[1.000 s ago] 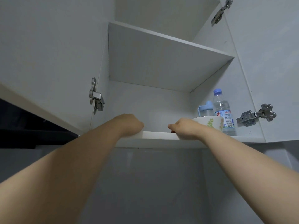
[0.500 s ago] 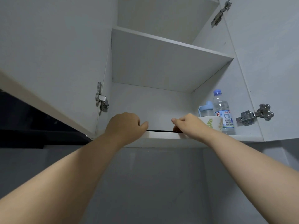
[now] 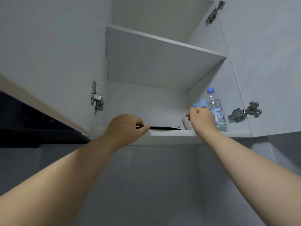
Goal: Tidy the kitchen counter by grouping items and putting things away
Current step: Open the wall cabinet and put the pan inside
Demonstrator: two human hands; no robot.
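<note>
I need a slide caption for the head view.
Left hand pinches a black dish on the cabinet shelf; right hand touches the bowl.

Plate (image 3: pixel 164 128) on cabinet shelf (image 3: pixel 171 135), left of bowl (image 3: pixel 186 123) and bottle (image 3: pixel 215 110).

Shelf (image 3: pixel 172 135), black plate (image 3: pixel 162 128), bowl (image 3: pixel 185 124), water bottle (image 3: pixel 215 108)

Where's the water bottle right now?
Head view: the water bottle stands upright at the right end of the bottom shelf, beside a blue-lidded cup, behind the right hand.
</note>
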